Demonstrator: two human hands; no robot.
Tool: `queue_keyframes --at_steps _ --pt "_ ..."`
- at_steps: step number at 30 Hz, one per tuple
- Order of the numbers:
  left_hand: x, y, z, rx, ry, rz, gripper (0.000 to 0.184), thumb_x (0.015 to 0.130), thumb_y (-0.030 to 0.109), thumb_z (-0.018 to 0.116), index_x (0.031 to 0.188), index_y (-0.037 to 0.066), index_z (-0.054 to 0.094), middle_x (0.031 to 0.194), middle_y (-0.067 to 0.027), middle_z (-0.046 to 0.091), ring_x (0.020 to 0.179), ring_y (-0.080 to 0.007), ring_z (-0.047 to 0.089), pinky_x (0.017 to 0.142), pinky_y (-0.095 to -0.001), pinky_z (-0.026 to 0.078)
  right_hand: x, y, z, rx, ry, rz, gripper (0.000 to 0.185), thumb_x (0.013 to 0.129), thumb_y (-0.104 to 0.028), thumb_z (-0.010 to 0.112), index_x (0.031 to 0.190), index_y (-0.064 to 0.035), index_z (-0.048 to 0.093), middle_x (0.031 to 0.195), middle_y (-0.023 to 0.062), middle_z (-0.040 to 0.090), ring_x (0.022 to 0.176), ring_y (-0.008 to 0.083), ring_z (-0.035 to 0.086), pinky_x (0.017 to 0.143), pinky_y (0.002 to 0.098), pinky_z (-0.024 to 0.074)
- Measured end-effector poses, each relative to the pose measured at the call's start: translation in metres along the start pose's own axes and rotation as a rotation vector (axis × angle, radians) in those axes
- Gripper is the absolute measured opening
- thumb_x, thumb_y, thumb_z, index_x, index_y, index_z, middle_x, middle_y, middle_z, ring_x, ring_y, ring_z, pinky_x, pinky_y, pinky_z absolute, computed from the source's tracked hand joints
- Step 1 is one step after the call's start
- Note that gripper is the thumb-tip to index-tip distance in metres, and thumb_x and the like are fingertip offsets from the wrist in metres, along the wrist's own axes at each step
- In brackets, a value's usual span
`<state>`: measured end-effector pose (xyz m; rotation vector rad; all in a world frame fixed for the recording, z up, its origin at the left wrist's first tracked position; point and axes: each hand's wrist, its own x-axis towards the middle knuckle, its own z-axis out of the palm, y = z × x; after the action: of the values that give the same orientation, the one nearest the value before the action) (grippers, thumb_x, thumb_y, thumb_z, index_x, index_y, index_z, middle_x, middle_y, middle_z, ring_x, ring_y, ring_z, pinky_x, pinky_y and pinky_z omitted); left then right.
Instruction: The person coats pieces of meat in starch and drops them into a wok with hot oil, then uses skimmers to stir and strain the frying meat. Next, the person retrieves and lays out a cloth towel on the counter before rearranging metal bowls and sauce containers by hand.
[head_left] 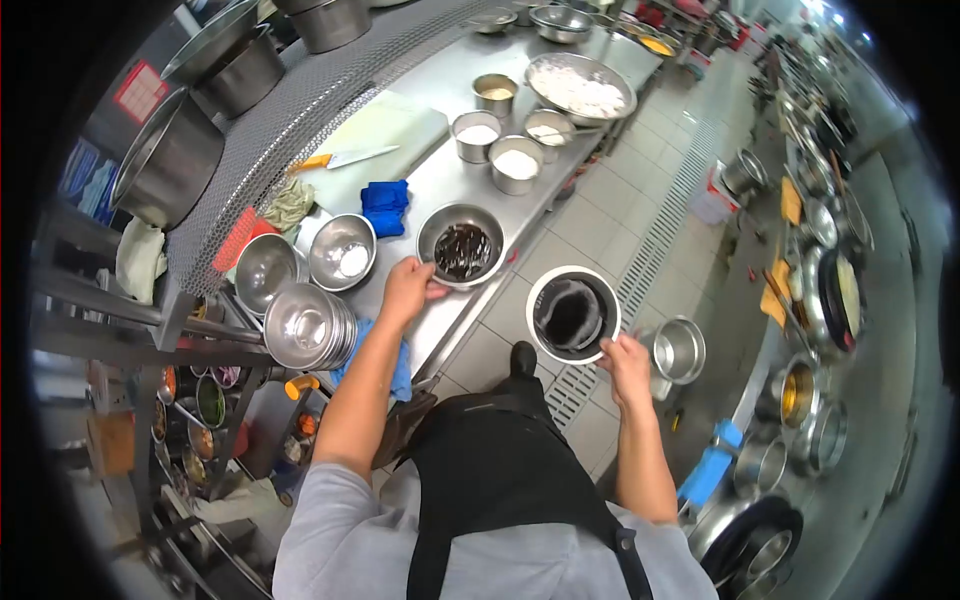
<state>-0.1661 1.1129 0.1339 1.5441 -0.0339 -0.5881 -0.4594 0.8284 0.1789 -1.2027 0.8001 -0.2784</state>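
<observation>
My left hand [408, 289] grips the near left rim of a steel bowl [460, 246] on the counter's edge; dark, glossy strips lie in it. My right hand [627, 366] holds the rim of a white-rimmed round pot [573, 314] above the floor, with dark content inside. A blue folded cloth [384, 208] lies left of the steel bowl. Further left are a bowl with something white in it [342, 252] and a stack of steel bowls [309, 326].
A cutting board [385, 140] with a knife [345, 158] lies on the steel counter [430, 190]. Beyond are tins of white powder [516, 165] and a large bowl of white pieces [580, 88]. Pans line the stove side [835, 290] at right.
</observation>
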Motion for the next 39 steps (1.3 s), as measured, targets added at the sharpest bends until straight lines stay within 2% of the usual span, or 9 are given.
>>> queue_keyframes --at_steps 8,11,15,19,22,28,31,34,39 --pt "0.105 0.033 0.015 -0.170 0.246 -0.051 0.018 0.104 0.013 0.056 0.109 -0.004 0.056 0.107 -0.0208 0.069 0.092 -0.0345 0.077 0.078 -0.0361 0.066 0.196 -0.007 0.105 -0.089 -0.328 0.057 0.022 0.095 -0.010 0.067 0.075 -0.0039 0.062 0.079 0.0032 0.065 0.070 0.0114 0.061 0.073 0.0319 0.0585" --pt "0.103 0.035 0.005 -0.234 0.264 -0.065 0.035 0.104 0.031 0.064 0.117 -0.002 0.058 0.104 -0.0121 0.068 0.105 -0.0301 0.073 0.089 -0.0403 0.061 0.231 -0.008 0.130 -0.154 -0.377 0.104 0.022 0.094 -0.010 0.067 0.074 -0.0023 0.063 0.076 0.0032 0.064 0.069 0.0111 0.060 0.072 0.0302 0.0583" --pt "0.005 0.049 0.001 0.688 0.431 0.004 0.042 0.097 0.037 0.072 0.122 0.004 0.065 0.115 -0.0138 0.070 0.103 -0.0276 0.071 0.089 -0.0441 0.056 0.251 -0.020 0.149 -0.130 -0.454 0.114 0.024 0.095 -0.009 0.068 0.073 -0.0038 0.062 0.071 0.0004 0.058 0.067 0.0100 0.057 0.072 0.0303 0.0570" --pt "-0.104 0.019 0.009 1.345 0.573 0.259 0.041 0.084 0.018 0.079 0.121 0.003 0.067 0.125 -0.0172 0.068 0.119 -0.0361 0.063 0.100 -0.0454 0.049 0.257 -0.021 0.154 -0.110 -0.472 0.116 0.024 0.097 -0.013 0.070 0.075 -0.0050 0.062 0.076 0.0003 0.060 0.072 0.0100 0.058 0.077 0.0295 0.0568" --pt "-0.139 -0.021 -0.014 1.436 0.436 -0.004 0.033 0.087 0.014 0.075 0.116 0.005 0.065 0.119 -0.0137 0.067 0.119 -0.0358 0.061 0.102 -0.0456 0.046 0.242 -0.023 0.152 -0.093 -0.407 0.103 0.020 0.098 -0.018 0.072 0.084 -0.0044 0.065 0.084 0.0013 0.063 0.078 0.0105 0.060 0.079 0.0286 0.0560" --pt "-0.150 0.053 0.005 0.912 0.455 0.216 0.019 0.092 0.009 0.069 0.109 0.002 0.064 0.104 -0.0162 0.067 0.096 -0.0375 0.067 0.084 -0.0403 0.052 0.171 0.005 0.091 -0.316 -0.557 -0.005 0.033 0.092 -0.017 0.079 0.120 -0.0037 0.068 0.113 0.0067 0.070 0.100 0.0144 0.065 0.089 0.0334 0.0560" --pt "-0.144 0.095 0.019 0.594 0.110 0.355 0.018 0.090 0.002 0.070 0.107 0.000 0.065 0.097 -0.0148 0.070 0.084 -0.0291 0.069 0.075 -0.0359 0.053 0.077 -0.059 0.121 -0.271 -0.903 -0.099 0.063 0.086 -0.017 0.084 0.143 -0.0080 0.059 0.143 0.0096 0.060 0.124 0.0251 0.062 0.100 0.0387 0.0552" --pt "-0.134 0.127 0.049 0.443 -0.179 0.576 0.014 0.088 -0.003 0.072 0.101 -0.003 0.067 0.101 -0.0165 0.072 0.089 -0.0226 0.070 0.080 -0.0333 0.054 0.034 -0.053 0.118 -0.452 -0.834 -0.558 0.043 0.080 -0.010 0.082 0.120 -0.0055 0.070 0.122 0.0121 0.070 0.112 0.0300 0.067 0.093 0.0401 0.0557" --pt "-0.134 0.151 0.094 0.521 -0.358 1.032 0.011 0.086 -0.003 0.075 0.096 -0.004 0.069 0.115 -0.0210 0.074 0.106 -0.0315 0.072 0.093 -0.0391 0.055 -0.089 -0.080 0.024 -0.557 -0.256 -0.681 0.016 0.084 -0.006 0.077 0.099 -0.0021 0.075 0.096 0.0097 0.074 0.099 0.0299 0.068 0.090 0.0410 0.0541"
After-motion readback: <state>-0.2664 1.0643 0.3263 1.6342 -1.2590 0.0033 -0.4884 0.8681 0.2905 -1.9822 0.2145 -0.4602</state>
